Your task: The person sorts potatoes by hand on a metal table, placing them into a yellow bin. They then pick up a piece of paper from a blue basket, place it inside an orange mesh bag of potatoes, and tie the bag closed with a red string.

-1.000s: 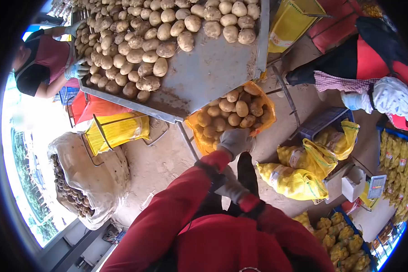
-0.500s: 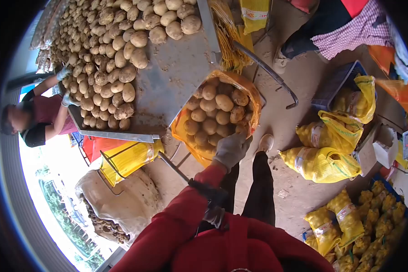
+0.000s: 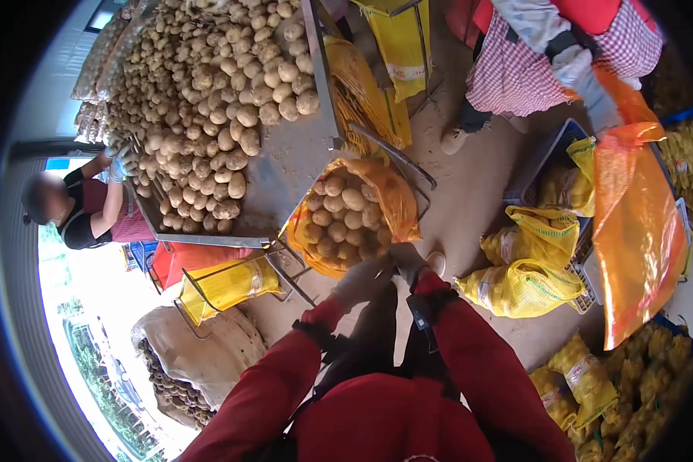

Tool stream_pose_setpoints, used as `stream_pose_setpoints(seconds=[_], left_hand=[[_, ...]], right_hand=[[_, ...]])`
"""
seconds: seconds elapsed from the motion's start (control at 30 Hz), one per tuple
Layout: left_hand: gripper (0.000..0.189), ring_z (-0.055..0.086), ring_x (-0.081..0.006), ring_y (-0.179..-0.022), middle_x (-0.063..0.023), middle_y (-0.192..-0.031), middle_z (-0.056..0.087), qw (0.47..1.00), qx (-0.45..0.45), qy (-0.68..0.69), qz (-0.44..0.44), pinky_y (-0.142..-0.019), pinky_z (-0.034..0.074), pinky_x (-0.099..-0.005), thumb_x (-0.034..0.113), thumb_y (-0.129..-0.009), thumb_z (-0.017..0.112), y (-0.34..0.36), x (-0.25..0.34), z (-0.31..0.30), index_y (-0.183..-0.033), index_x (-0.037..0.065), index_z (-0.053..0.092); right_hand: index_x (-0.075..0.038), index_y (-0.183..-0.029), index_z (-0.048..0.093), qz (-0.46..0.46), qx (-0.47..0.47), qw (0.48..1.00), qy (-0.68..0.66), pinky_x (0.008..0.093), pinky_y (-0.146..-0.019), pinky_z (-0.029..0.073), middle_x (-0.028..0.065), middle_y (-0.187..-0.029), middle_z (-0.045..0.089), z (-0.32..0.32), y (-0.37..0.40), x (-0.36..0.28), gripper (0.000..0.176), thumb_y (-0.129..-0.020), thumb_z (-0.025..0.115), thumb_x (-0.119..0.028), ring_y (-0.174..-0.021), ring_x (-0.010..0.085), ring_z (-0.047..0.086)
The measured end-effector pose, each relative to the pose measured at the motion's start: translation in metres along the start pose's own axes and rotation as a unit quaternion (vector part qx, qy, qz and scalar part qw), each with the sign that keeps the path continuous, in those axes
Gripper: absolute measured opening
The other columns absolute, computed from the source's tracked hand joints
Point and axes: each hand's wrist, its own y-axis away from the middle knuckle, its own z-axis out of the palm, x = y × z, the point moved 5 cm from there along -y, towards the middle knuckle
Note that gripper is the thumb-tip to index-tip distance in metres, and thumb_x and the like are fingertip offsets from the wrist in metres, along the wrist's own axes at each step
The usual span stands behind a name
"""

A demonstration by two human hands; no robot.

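An orange mesh bag (image 3: 406,208) full of potatoes (image 3: 339,217) hangs open-mouthed at the end of the metal sorting table. My left hand (image 3: 362,282), in a light glove, is at the bag's near rim with its fingers closed towards the right hand. Right beside it, my right hand (image 3: 409,262), in a darker-looking glove, closes on the same rim. The two hands nearly touch; the fingertips are small and partly hidden against the bag's edge.
Many loose potatoes (image 3: 231,115) cover the sorting table (image 3: 285,158). A co-worker's gloved hands (image 3: 121,163) are at its left side. At right, another person holds an orange bag (image 3: 639,231). Filled yellow bags (image 3: 527,286) lie on the floor; a bent metal bar (image 3: 396,154) juts out near my bag.
My left hand has drawn back from over the potatoes to the near rim. My right hand has come forward from my body to the bag. The person at right now holds up an orange bag.
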Motion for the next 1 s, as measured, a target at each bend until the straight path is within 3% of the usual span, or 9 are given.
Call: stream_pose_setpoints(seconds=[0.07, 0.2, 0.33, 0.37, 0.47, 0.53, 0.7, 0.87, 1.0], left_hand=[[0.04, 0.067, -0.0403, -0.105, -0.0213, -0.113, 0.071, 0.991, 0.121, 0.014, 0.058, -0.091, 0.053, -0.0497, 0.036, -0.098, 0.058, 0.018, -0.031, -0.024, -0.124, 0.006, 0.067], [0.056, 0.06, -0.0471, -0.117, -0.0307, -0.128, 0.062, 0.905, 0.386, -0.098, -0.15, -0.1, 0.048, -0.0517, 0.039, -0.099, 0.057, 0.015, -0.088, -0.102, -0.137, -0.001, 0.054], [0.085, 0.054, -0.0473, -0.128, -0.0304, -0.139, 0.056, 0.879, 0.258, -0.153, -0.371, -0.107, 0.044, -0.0485, 0.061, -0.091, 0.059, -0.039, -0.13, -0.104, -0.145, -0.002, 0.046], [0.09, 0.059, -0.0422, -0.126, -0.0303, -0.136, 0.06, 0.904, 0.224, -0.034, -0.363, -0.103, 0.047, -0.0454, 0.073, -0.085, 0.06, -0.045, -0.141, -0.11, -0.139, 0.001, 0.058], [0.064, 0.064, -0.0233, -0.113, -0.0117, -0.123, 0.07, 0.92, 0.235, 0.26, -0.172, -0.097, 0.049, -0.0368, 0.059, -0.1, 0.054, -0.092, -0.199, -0.094, -0.123, 0.002, 0.069], [0.062, 0.064, -0.0227, -0.112, -0.011, -0.122, 0.07, 0.886, 0.219, 0.387, -0.129, -0.097, 0.049, -0.0366, 0.057, -0.1, 0.053, -0.097, -0.198, -0.093, -0.123, 0.002, 0.069], [0.057, 0.063, -0.0212, -0.11, -0.0093, -0.12, 0.069, 0.849, 0.207, 0.475, -0.104, -0.097, 0.049, -0.0358, 0.053, -0.102, 0.052, -0.102, -0.189, -0.085, -0.122, 0.002, 0.069], [0.053, 0.062, -0.0197, -0.107, -0.0076, -0.118, 0.069, 0.831, 0.186, 0.519, -0.08, -0.096, 0.048, -0.0351, 0.048, -0.105, 0.051, -0.117, -0.182, -0.081, -0.121, 0.002, 0.069], [0.049, 0.061, -0.0186, -0.106, -0.0062, -0.116, 0.069, 0.834, 0.195, 0.514, -0.05, -0.096, 0.048, -0.0345, 0.044, -0.106, 0.05, -0.132, -0.191, -0.062, -0.121, 0.002, 0.069]], right_hand=[[-0.008, -0.112, 0.069, 0.01, 0.016, 0.985, 0.171, 0.0386, -0.065, 0.063, 0.0082, -0.095, 0.074, -0.001, 0.003, -0.006, 0.021, -0.095, 0.067, -0.02, -0.081, 0.0285, 0.076], [-0.009, -0.124, 0.06, 0.007, -0.012, 0.936, 0.352, 0.0393, -0.054, 0.06, 0.0092, -0.097, 0.073, -0.03, -0.058, 0.05, 0.031, -0.101, 0.052, -0.028, -0.076, 0.0304, 0.076], [-0.007, -0.126, 0.057, -0.013, 0.04, 0.901, 0.432, 0.0365, -0.047, 0.058, 0.0123, -0.093, 0.072, -0.052, -0.068, 0.063, 0.036, -0.105, 0.042, -0.032, -0.064, 0.0266, 0.074], [-0.006, -0.124, 0.059, 0.001, 0.049, 0.914, 0.403, 0.0361, -0.046, 0.057, 0.0125, -0.092, 0.072, -0.055, -0.047, 0.056, 0.033, -0.104, 0.044, -0.028, -0.061, 0.026, 0.073], [-0.004, -0.117, 0.064, 0.109, 0.126, 0.949, 0.267, 0.0357, -0.042, 0.053, 0.0127, -0.091, 0.073, -0.027, 0.022, -0.002, 0.028, -0.1, 0.052, -0.022, -0.055, 0.0239, 0.072], [0.0, -0.112, 0.069, 0.096, 0.125, 0.933, 0.324, 0.0365, -0.05, 0.057, 0.0157, -0.093, 0.075, -0.02, 0.036, -0.017, 0.028, -0.094, 0.057, -0.019, -0.062, 0.0254, 0.074], [0.0, -0.1, 0.077, 0.004, 0.115, 0.778, 0.618, 0.044, -0.08, 0.059, 0.0214, -0.106, 0.075, -0.006, 0.046, -0.04, 0.026, -0.091, 0.058, -0.015, -0.095, 0.0366, 0.074], [-0.005, -0.111, 0.075, 0.04, 0.263, 0.779, 0.568, 0.0471, -0.088, 0.057, 0.0238, -0.107, 0.074, 0.002, 0.037, -0.038, 0.036, -0.09, 0.058, -0.029, -0.108, 0.0407, 0.07], [-0.007, -0.101, 0.078, -0.04, 0.205, 0.832, 0.513, 0.0455, -0.083, 0.059, 0.0219, -0.104, 0.075, -0.012, 0.01, -0.023, 0.026, -0.088, 0.067, -0.026, -0.098, 0.0377, 0.073]])
